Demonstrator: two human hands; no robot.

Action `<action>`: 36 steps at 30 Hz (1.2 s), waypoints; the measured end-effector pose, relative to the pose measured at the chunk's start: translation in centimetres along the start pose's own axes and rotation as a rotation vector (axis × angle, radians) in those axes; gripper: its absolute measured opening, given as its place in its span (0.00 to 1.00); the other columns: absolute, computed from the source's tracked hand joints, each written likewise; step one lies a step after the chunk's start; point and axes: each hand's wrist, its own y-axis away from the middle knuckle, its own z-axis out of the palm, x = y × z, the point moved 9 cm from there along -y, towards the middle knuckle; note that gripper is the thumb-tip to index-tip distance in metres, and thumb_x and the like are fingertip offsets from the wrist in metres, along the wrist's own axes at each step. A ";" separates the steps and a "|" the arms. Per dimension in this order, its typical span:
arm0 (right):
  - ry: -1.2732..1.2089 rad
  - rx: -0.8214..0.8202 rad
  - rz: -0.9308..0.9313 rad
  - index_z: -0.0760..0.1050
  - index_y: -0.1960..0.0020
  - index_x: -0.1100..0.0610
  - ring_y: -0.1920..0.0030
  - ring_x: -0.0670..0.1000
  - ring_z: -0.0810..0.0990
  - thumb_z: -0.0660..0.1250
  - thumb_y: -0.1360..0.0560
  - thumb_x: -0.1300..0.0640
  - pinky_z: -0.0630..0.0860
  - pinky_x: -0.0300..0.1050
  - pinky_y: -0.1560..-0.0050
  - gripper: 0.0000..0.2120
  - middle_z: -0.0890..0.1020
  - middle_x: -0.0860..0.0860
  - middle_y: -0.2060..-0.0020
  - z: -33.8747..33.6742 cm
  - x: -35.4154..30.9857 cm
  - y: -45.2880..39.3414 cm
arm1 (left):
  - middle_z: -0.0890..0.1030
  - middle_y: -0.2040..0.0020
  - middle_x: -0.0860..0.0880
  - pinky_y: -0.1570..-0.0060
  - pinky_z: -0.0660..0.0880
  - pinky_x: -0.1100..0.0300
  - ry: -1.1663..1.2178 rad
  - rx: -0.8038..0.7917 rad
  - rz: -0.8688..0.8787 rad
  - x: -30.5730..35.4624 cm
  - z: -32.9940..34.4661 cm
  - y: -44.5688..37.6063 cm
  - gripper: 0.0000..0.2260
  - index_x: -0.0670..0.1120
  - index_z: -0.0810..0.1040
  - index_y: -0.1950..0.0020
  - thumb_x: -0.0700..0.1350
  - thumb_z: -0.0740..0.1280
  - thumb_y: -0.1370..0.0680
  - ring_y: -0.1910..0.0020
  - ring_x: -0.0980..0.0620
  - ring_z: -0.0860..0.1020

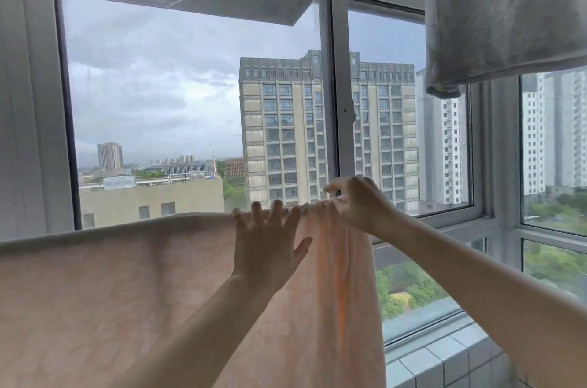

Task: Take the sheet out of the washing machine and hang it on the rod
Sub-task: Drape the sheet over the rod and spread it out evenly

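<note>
A pale pink sheet [111,286] hangs draped across the lower half of the view, its top edge running from the left rim to the middle. The rod under it is hidden by the cloth. My left hand [270,244] lies flat against the sheet just below its top edge, fingers spread and straight. My right hand [355,206] pinches the bunched right end of the sheet's top edge between thumb and fingers. Below that hand the cloth falls in vertical folds. The washing machine is not in view.
A grey cloth [508,12] hangs from above at the top right. Behind the sheet is a large window [340,85] with white frames, and high-rise buildings show outside. A tiled sill [444,356] runs along the bottom right.
</note>
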 end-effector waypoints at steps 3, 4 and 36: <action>0.074 -0.102 0.092 0.78 0.42 0.62 0.46 0.54 0.81 0.65 0.23 0.60 0.77 0.47 0.43 0.12 0.83 0.56 0.49 0.7 2.7 0.2 | 0.76 0.40 0.45 0.42 0.67 0.33 0.000 0.087 0.025 0.0 0.2 -0.2 0.26 0.52 0.72 0.35 0.65 0.61 0.26 0.43 0.35 0.74; 0.073 -0.106 0.094 0.78 0.42 0.61 0.47 0.53 0.81 0.65 0.23 0.60 0.77 0.47 0.43 0.11 0.83 0.55 0.49 0.8 2.9 0.2 | 0.77 0.43 0.44 0.45 0.68 0.32 -0.001 0.128 0.034 -0.1 0.3 -0.2 0.25 0.51 0.74 0.37 0.65 0.64 0.27 0.45 0.35 0.75; 0.305 0.128 0.023 0.81 0.63 0.56 0.67 0.53 0.80 0.63 0.27 0.65 0.79 0.47 0.64 0.10 0.82 0.52 0.68 0.2 4.4 -1.3 | 0.76 0.43 0.41 0.45 0.67 0.32 -0.039 0.337 0.068 -1.3 1.5 -0.2 0.27 0.49 0.76 0.36 0.63 0.68 0.29 0.46 0.33 0.74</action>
